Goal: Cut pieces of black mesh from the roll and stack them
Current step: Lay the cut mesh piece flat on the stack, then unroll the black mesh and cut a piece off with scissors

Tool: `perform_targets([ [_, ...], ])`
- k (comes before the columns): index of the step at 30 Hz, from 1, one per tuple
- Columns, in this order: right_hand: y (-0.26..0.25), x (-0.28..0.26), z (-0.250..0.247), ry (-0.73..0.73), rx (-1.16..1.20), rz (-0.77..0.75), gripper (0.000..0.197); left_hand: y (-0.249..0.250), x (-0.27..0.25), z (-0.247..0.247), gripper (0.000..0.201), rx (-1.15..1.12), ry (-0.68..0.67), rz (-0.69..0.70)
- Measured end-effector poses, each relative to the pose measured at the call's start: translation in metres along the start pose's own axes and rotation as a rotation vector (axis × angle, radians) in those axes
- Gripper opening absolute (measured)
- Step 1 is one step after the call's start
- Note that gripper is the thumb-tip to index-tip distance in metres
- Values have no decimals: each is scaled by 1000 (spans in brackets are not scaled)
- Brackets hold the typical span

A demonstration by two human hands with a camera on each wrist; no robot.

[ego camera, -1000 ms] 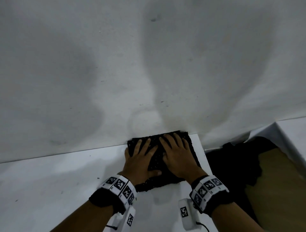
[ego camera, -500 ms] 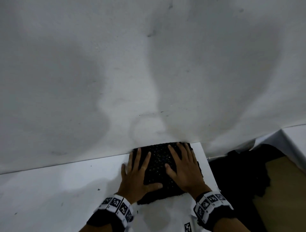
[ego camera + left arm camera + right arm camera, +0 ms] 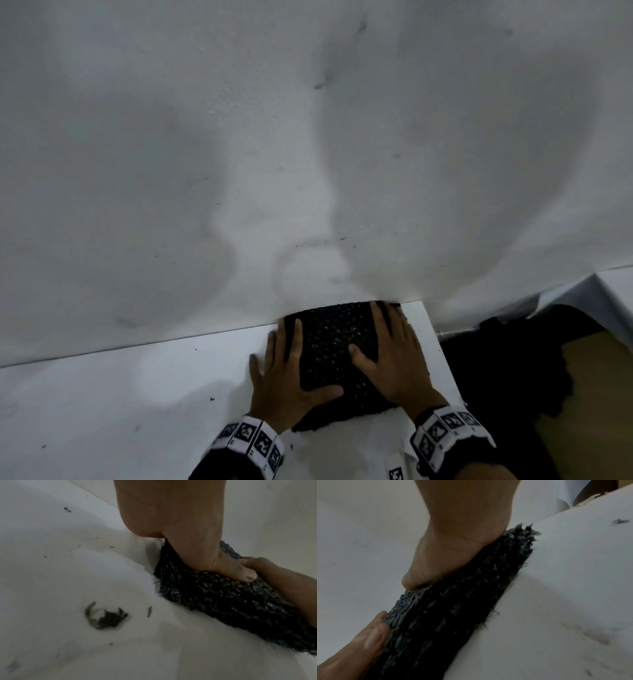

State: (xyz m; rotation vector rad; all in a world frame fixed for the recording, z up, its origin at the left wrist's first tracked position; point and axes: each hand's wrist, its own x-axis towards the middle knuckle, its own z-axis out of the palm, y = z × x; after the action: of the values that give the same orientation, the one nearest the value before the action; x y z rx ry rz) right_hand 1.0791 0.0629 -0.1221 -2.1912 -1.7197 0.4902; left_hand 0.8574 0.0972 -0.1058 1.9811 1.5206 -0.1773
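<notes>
A thick stack of black mesh pieces (image 3: 337,346) lies on the white table (image 3: 137,394), its far edge against the wall. My left hand (image 3: 284,370) lies flat over the stack's left edge, with the thumb on the mesh and the outer fingers on the table. My right hand (image 3: 394,356) presses flat on the right part, fingers straight. The left wrist view shows the stack (image 3: 223,599) under my left thumb (image 3: 240,572). In the right wrist view the palm of my right hand (image 3: 453,547) rests on the stack (image 3: 453,601). No roll or cutting tool is in view.
The white wall (image 3: 308,137) rises directly behind the table. The table's right edge (image 3: 442,359) runs just beyond my right hand. Past it a dark heap of mesh (image 3: 513,359) lies low over a brown floor (image 3: 589,404). Small black scraps (image 3: 106,618) dot the table.
Both hands have slid apart from the middle of the stack toward its left and right sides, staying flat on it. The head view has tilted up toward the wall.
</notes>
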Motion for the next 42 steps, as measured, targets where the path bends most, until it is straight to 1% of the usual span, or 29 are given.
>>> perform_targets([
  [3,-1,2,-2,-60,28,30,97,4,0,-3,131,-15,-28,-14],
  [6,-2,4,-6,-116,64,58,99,9,-1,-7,130,17,-29,-41],
  [12,-4,3,-27,-158,-40,87,106,18,-6,-19,132,71,-47,-67],
  [14,-9,-1,-37,-158,-33,88,104,21,-12,-23,126,69,-40,-58],
  [20,-36,-29,-63,-180,-44,109,102,34,-40,-48,89,18,-2,-73],
  [22,-53,-43,-71,-174,-7,110,96,32,-55,-60,82,8,24,-63],
  [25,-87,-62,-80,-151,72,83,75,24,-82,-86,80,-56,87,-47],
  [27,-113,-73,-85,-132,109,49,71,14,-102,-107,81,-100,133,-49],
  [29,-142,-83,-87,-125,121,2,72,-1,-126,-129,86,-135,183,-48],
  [32,-189,-93,-91,-108,123,-66,85,-30,-163,-162,89,-181,258,-29],
  [34,-224,-100,-93,-91,136,-122,85,-55,-191,-183,88,-202,304,-32],
  [35,-243,-104,-92,-91,140,-144,79,-69,-205,-193,86,-212,331,-35],
  [37,-280,-113,-89,-95,153,-179,62,-101,-232,-210,74,-223,375,-39],
  [39,-325,-126,-80,-112,167,-243,58,-142,-260,-223,60,-249,422,-53],
  [42,-389,-144,-61,-152,167,-318,49,-206,-299,-237,48,-275,495,-90],
])
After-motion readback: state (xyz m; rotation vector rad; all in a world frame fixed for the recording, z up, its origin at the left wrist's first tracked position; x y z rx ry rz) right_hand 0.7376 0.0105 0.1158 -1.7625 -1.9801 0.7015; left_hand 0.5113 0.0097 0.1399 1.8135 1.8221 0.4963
